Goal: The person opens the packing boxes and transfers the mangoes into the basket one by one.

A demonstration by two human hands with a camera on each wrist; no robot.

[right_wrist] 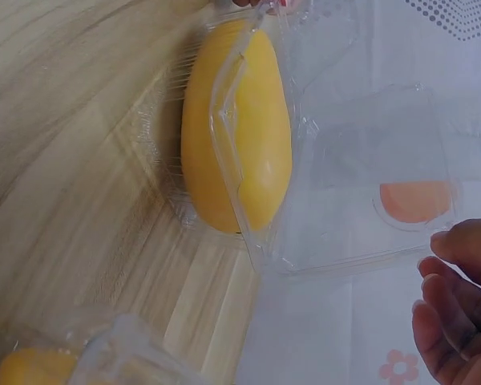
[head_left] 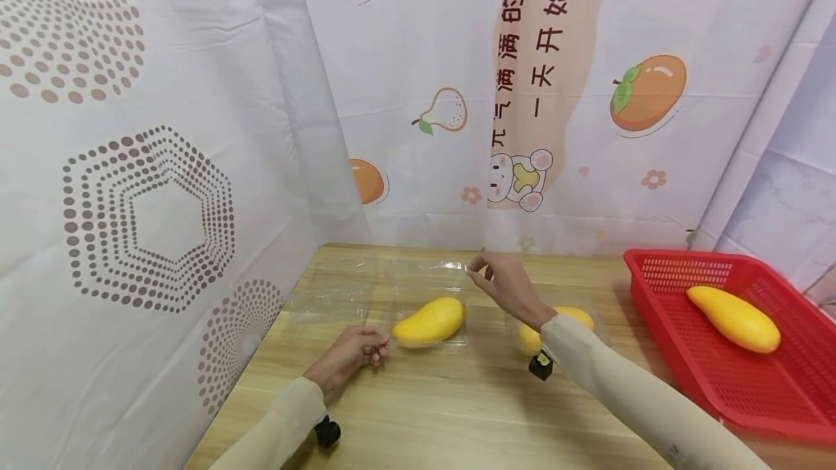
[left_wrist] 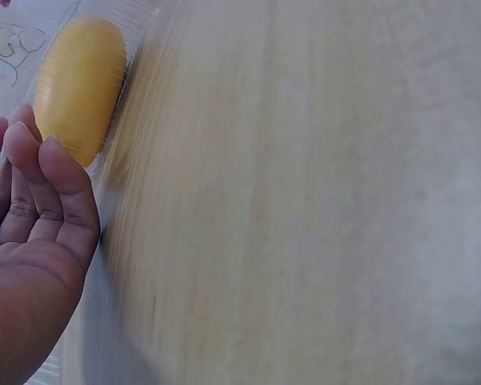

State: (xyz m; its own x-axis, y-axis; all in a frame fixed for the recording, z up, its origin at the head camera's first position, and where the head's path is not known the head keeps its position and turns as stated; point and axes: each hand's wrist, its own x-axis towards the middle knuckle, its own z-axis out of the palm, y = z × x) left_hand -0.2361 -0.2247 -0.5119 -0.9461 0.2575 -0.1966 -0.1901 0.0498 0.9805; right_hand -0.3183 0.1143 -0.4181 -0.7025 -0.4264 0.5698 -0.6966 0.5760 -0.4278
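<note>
A yellow mango (head_left: 429, 322) lies in a clear plastic clamshell box (right_wrist: 224, 120) whose lid (right_wrist: 361, 184) stands raised behind it. At the box's front left corner, my left hand (head_left: 353, 355) pinches the edge with thumb and curled fingers; the mango (left_wrist: 82, 88) is just beyond the fingertips in the left wrist view. My right hand (head_left: 506, 285) pinches the upper right corner of the lid between thumb and fingers. Under the right forearm, a second mango (head_left: 575, 316) in clear plastic is partly hidden.
A red plastic basket (head_left: 679, 376) stands on the right, holding another mango (head_left: 734, 319). Another clear plastic box (head_left: 333, 296) sits at the back left of the wooden table (head_left: 431, 412). Printed curtains (head_left: 405, 187) hang along the table's back and left edges.
</note>
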